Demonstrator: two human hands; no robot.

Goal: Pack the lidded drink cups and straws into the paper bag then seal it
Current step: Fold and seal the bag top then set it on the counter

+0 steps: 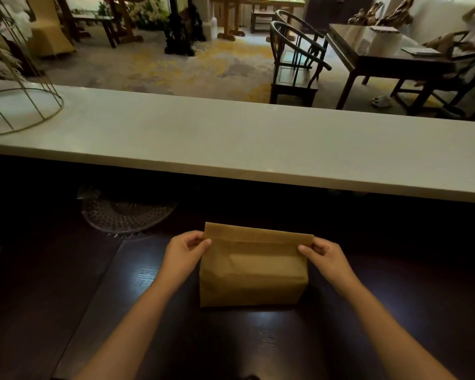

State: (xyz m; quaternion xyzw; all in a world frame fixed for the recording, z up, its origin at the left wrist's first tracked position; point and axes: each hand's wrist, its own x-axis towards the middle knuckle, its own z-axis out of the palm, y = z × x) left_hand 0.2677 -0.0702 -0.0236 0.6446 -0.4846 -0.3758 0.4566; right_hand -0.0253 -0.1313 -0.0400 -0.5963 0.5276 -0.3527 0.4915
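On the dark glossy wooden table (231, 346), the brown paper bag (254, 272) is stood upright, its top already folded flat. Each upper corner is pinched between thumb and fingers: the left hand (185, 255) at the left corner, the right hand (325, 255) at the right. No cups or straws are visible; presumably they are inside. The fold should be rolled evenly and creased firmly. Beyond, a clear patterned glass plate (126, 212) is seen under the pale stone counter (258, 144).
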